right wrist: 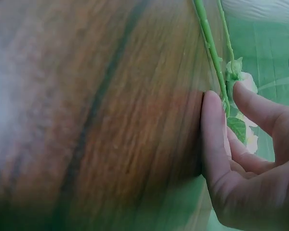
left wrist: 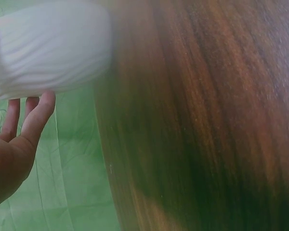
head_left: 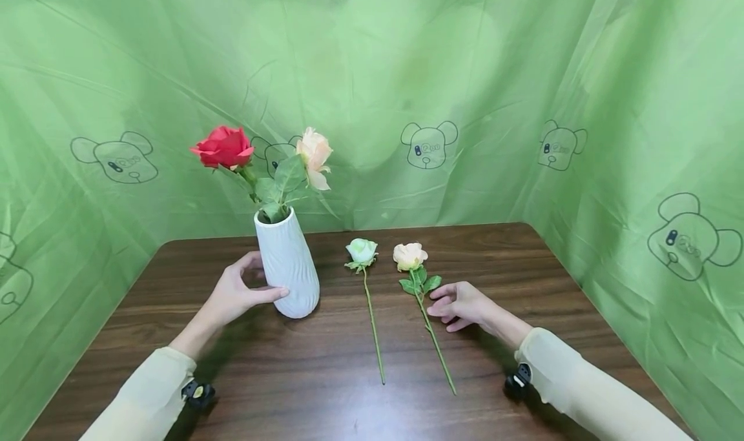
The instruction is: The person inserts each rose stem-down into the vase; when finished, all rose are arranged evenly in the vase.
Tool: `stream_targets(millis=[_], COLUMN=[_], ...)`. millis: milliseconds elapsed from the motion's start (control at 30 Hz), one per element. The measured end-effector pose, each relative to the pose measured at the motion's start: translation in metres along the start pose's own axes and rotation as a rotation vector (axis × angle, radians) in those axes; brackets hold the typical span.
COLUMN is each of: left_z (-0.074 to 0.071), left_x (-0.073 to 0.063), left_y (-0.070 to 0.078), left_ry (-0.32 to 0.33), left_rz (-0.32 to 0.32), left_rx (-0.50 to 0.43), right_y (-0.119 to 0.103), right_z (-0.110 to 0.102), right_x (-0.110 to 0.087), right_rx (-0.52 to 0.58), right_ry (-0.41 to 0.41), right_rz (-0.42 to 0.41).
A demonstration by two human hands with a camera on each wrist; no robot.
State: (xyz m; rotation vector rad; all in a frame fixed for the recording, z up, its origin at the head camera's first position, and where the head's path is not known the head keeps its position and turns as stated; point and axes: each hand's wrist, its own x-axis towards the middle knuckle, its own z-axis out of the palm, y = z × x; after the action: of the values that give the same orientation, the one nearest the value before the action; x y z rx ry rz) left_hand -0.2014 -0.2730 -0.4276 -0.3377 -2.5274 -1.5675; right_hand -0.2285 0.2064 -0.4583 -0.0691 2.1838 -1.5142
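Observation:
On the left of the table stands a white ribbed vase (head_left: 289, 270), its top leaning a little left in the head view. My left hand (head_left: 235, 292) grips its lower side, thumb across the front, other fingers partly hidden behind. A red rose (head_left: 225, 148) and a pale peach rose (head_left: 315, 157) rise from its mouth. My right hand (head_left: 465, 307) is beside the stem of a cream rose (head_left: 409, 256) lying flat. In the right wrist view, thumb (right wrist: 255, 107) and forefinger are parted near the stem (right wrist: 213, 50), not pinching it.
Between the vase and the cream rose lies a pale green-white rose (head_left: 362, 251), its stem toward me. The dark wooden table (head_left: 302, 376) ends at a back edge just behind the flowers. Green cloth (head_left: 372, 73) with bear drawings hangs around the back and sides.

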Motion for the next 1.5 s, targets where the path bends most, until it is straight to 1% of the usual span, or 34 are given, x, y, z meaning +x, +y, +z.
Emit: stream_targets(millis=[200,400,533,767,933,1067,1200,1333,1433,1500], left_z=[-0.001,-0.004,-0.006,-0.007,-0.008,-0.009,-0.004,0.002,0.002,0.001], left_x=[-0.001,-0.002,-0.004,-0.007,-0.007,-0.004,0.002,0.004,0.004,0.005], left_y=[0.003,0.005,0.004,0.003,0.005,0.004,0.004,0.002,0.000,0.000], left_ry=[-0.003,0.002,0.010,0.011,0.013,0.010,0.010,0.017,0.019,0.008], left_rz=[0.011,0.011,0.010,-0.006,0.001,0.009,0.010,0.007,-0.002,-0.002], left_rx=[0.016,0.016,0.018,0.016,0.019,0.021,-0.001,-0.020,-0.015,-0.028], right_y=[0.000,-0.005,-0.007,-0.008,-0.011,-0.014,-0.016,-0.014,-0.010,-0.006], right_z=[0.009,0.018,0.022,0.025,0.026,0.024,0.016,0.010,0.010,0.012], right_x=[0.004,0.005,0.008,0.007,0.004,0.003,0.003,0.006,0.009,0.010], right_rx=[-0.015,-0.066,-0.107,-0.130,-0.136,-0.147,-0.153,-0.159,-0.152,-0.140], right_ry=[0.040,0.094,0.111,0.115,0.119,0.118,0.119,0.115,0.101,0.100], right_rz=[0.012,0.017,0.009,0.007,0.010,0.010,0.009,0.010,0.011,0.012])
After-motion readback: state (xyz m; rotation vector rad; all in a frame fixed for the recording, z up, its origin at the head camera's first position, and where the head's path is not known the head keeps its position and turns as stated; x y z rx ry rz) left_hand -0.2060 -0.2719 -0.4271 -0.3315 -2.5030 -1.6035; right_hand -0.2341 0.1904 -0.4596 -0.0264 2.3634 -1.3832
